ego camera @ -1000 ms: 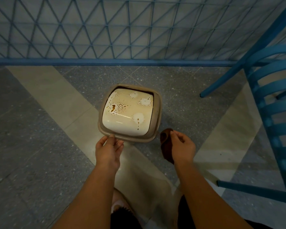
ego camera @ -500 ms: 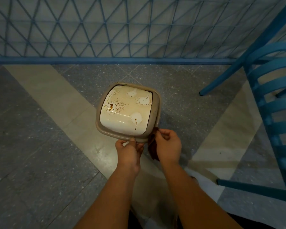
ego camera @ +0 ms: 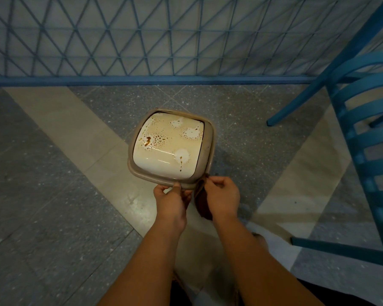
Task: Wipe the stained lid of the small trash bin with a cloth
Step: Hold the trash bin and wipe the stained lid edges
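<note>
A small beige trash bin (ego camera: 208, 138) stands on the floor in mid view. Its cream swing lid (ego camera: 167, 149) carries brown spatter stains and pale dried rings. My left hand (ego camera: 171, 200) is at the bin's near rim, thumb and fingers curled against the edge. Just right of it, my right hand (ego camera: 221, 196) pinches a dark brown cloth (ego camera: 202, 205) that hangs down beside the bin's near right corner. The cloth is off the lid.
A blue chair (ego camera: 363, 138) with slatted back stands at the right, its legs reaching toward the bin. A blue lattice railing (ego camera: 142, 40) closes off the far side. Grey and beige floor tiles (ego camera: 53, 173) spread to the left.
My left hand slid right along the bin's near rim toward the right hand. My right hand brought the cloth in closer to the bin's near right corner.
</note>
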Tool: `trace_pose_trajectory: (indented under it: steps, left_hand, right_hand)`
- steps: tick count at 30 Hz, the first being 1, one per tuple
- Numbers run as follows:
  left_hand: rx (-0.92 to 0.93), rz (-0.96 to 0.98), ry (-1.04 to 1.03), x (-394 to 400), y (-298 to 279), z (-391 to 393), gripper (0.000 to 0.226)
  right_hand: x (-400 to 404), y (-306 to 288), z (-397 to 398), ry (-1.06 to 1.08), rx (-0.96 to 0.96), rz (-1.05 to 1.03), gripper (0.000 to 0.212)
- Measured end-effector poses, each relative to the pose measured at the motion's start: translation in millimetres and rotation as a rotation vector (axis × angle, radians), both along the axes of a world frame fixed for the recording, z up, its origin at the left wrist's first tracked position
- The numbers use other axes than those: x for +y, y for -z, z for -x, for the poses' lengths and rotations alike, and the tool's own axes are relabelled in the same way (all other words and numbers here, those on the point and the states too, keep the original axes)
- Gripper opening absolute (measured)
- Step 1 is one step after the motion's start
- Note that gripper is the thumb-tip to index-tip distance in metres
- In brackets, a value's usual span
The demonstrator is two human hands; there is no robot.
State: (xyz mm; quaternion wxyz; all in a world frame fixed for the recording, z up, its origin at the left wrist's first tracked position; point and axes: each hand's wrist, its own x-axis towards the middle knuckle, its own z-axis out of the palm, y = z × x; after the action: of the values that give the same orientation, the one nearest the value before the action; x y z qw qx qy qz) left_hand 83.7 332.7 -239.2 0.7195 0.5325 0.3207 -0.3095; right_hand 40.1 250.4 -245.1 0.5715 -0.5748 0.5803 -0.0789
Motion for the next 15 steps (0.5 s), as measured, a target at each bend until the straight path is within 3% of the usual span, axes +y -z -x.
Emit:
trace_pose_trajectory:
  steps: [5, 10, 15]
  left_hand:
    - [-0.019, -0.040, 0.024, 1.7, 1.1, -1.6, 0.022]
    - [-0.009, -0.057, 0.007, 1.4, 4.3, -4.2, 0.019]
    - [-0.027, -0.149, -0.236, 18.4, 8.2, -15.6, 0.037]
  right_hand:
    - [-33.8, -11.2, -28.3, 0.037, 0.009, 0.016, 0.004]
    - [-11.4, -8.8, -15.0, 0.007, 0.007, 0.043, 0.005]
    - [30.7, 5.9, 17.9, -0.117, 0.012, -0.053, 0.005]
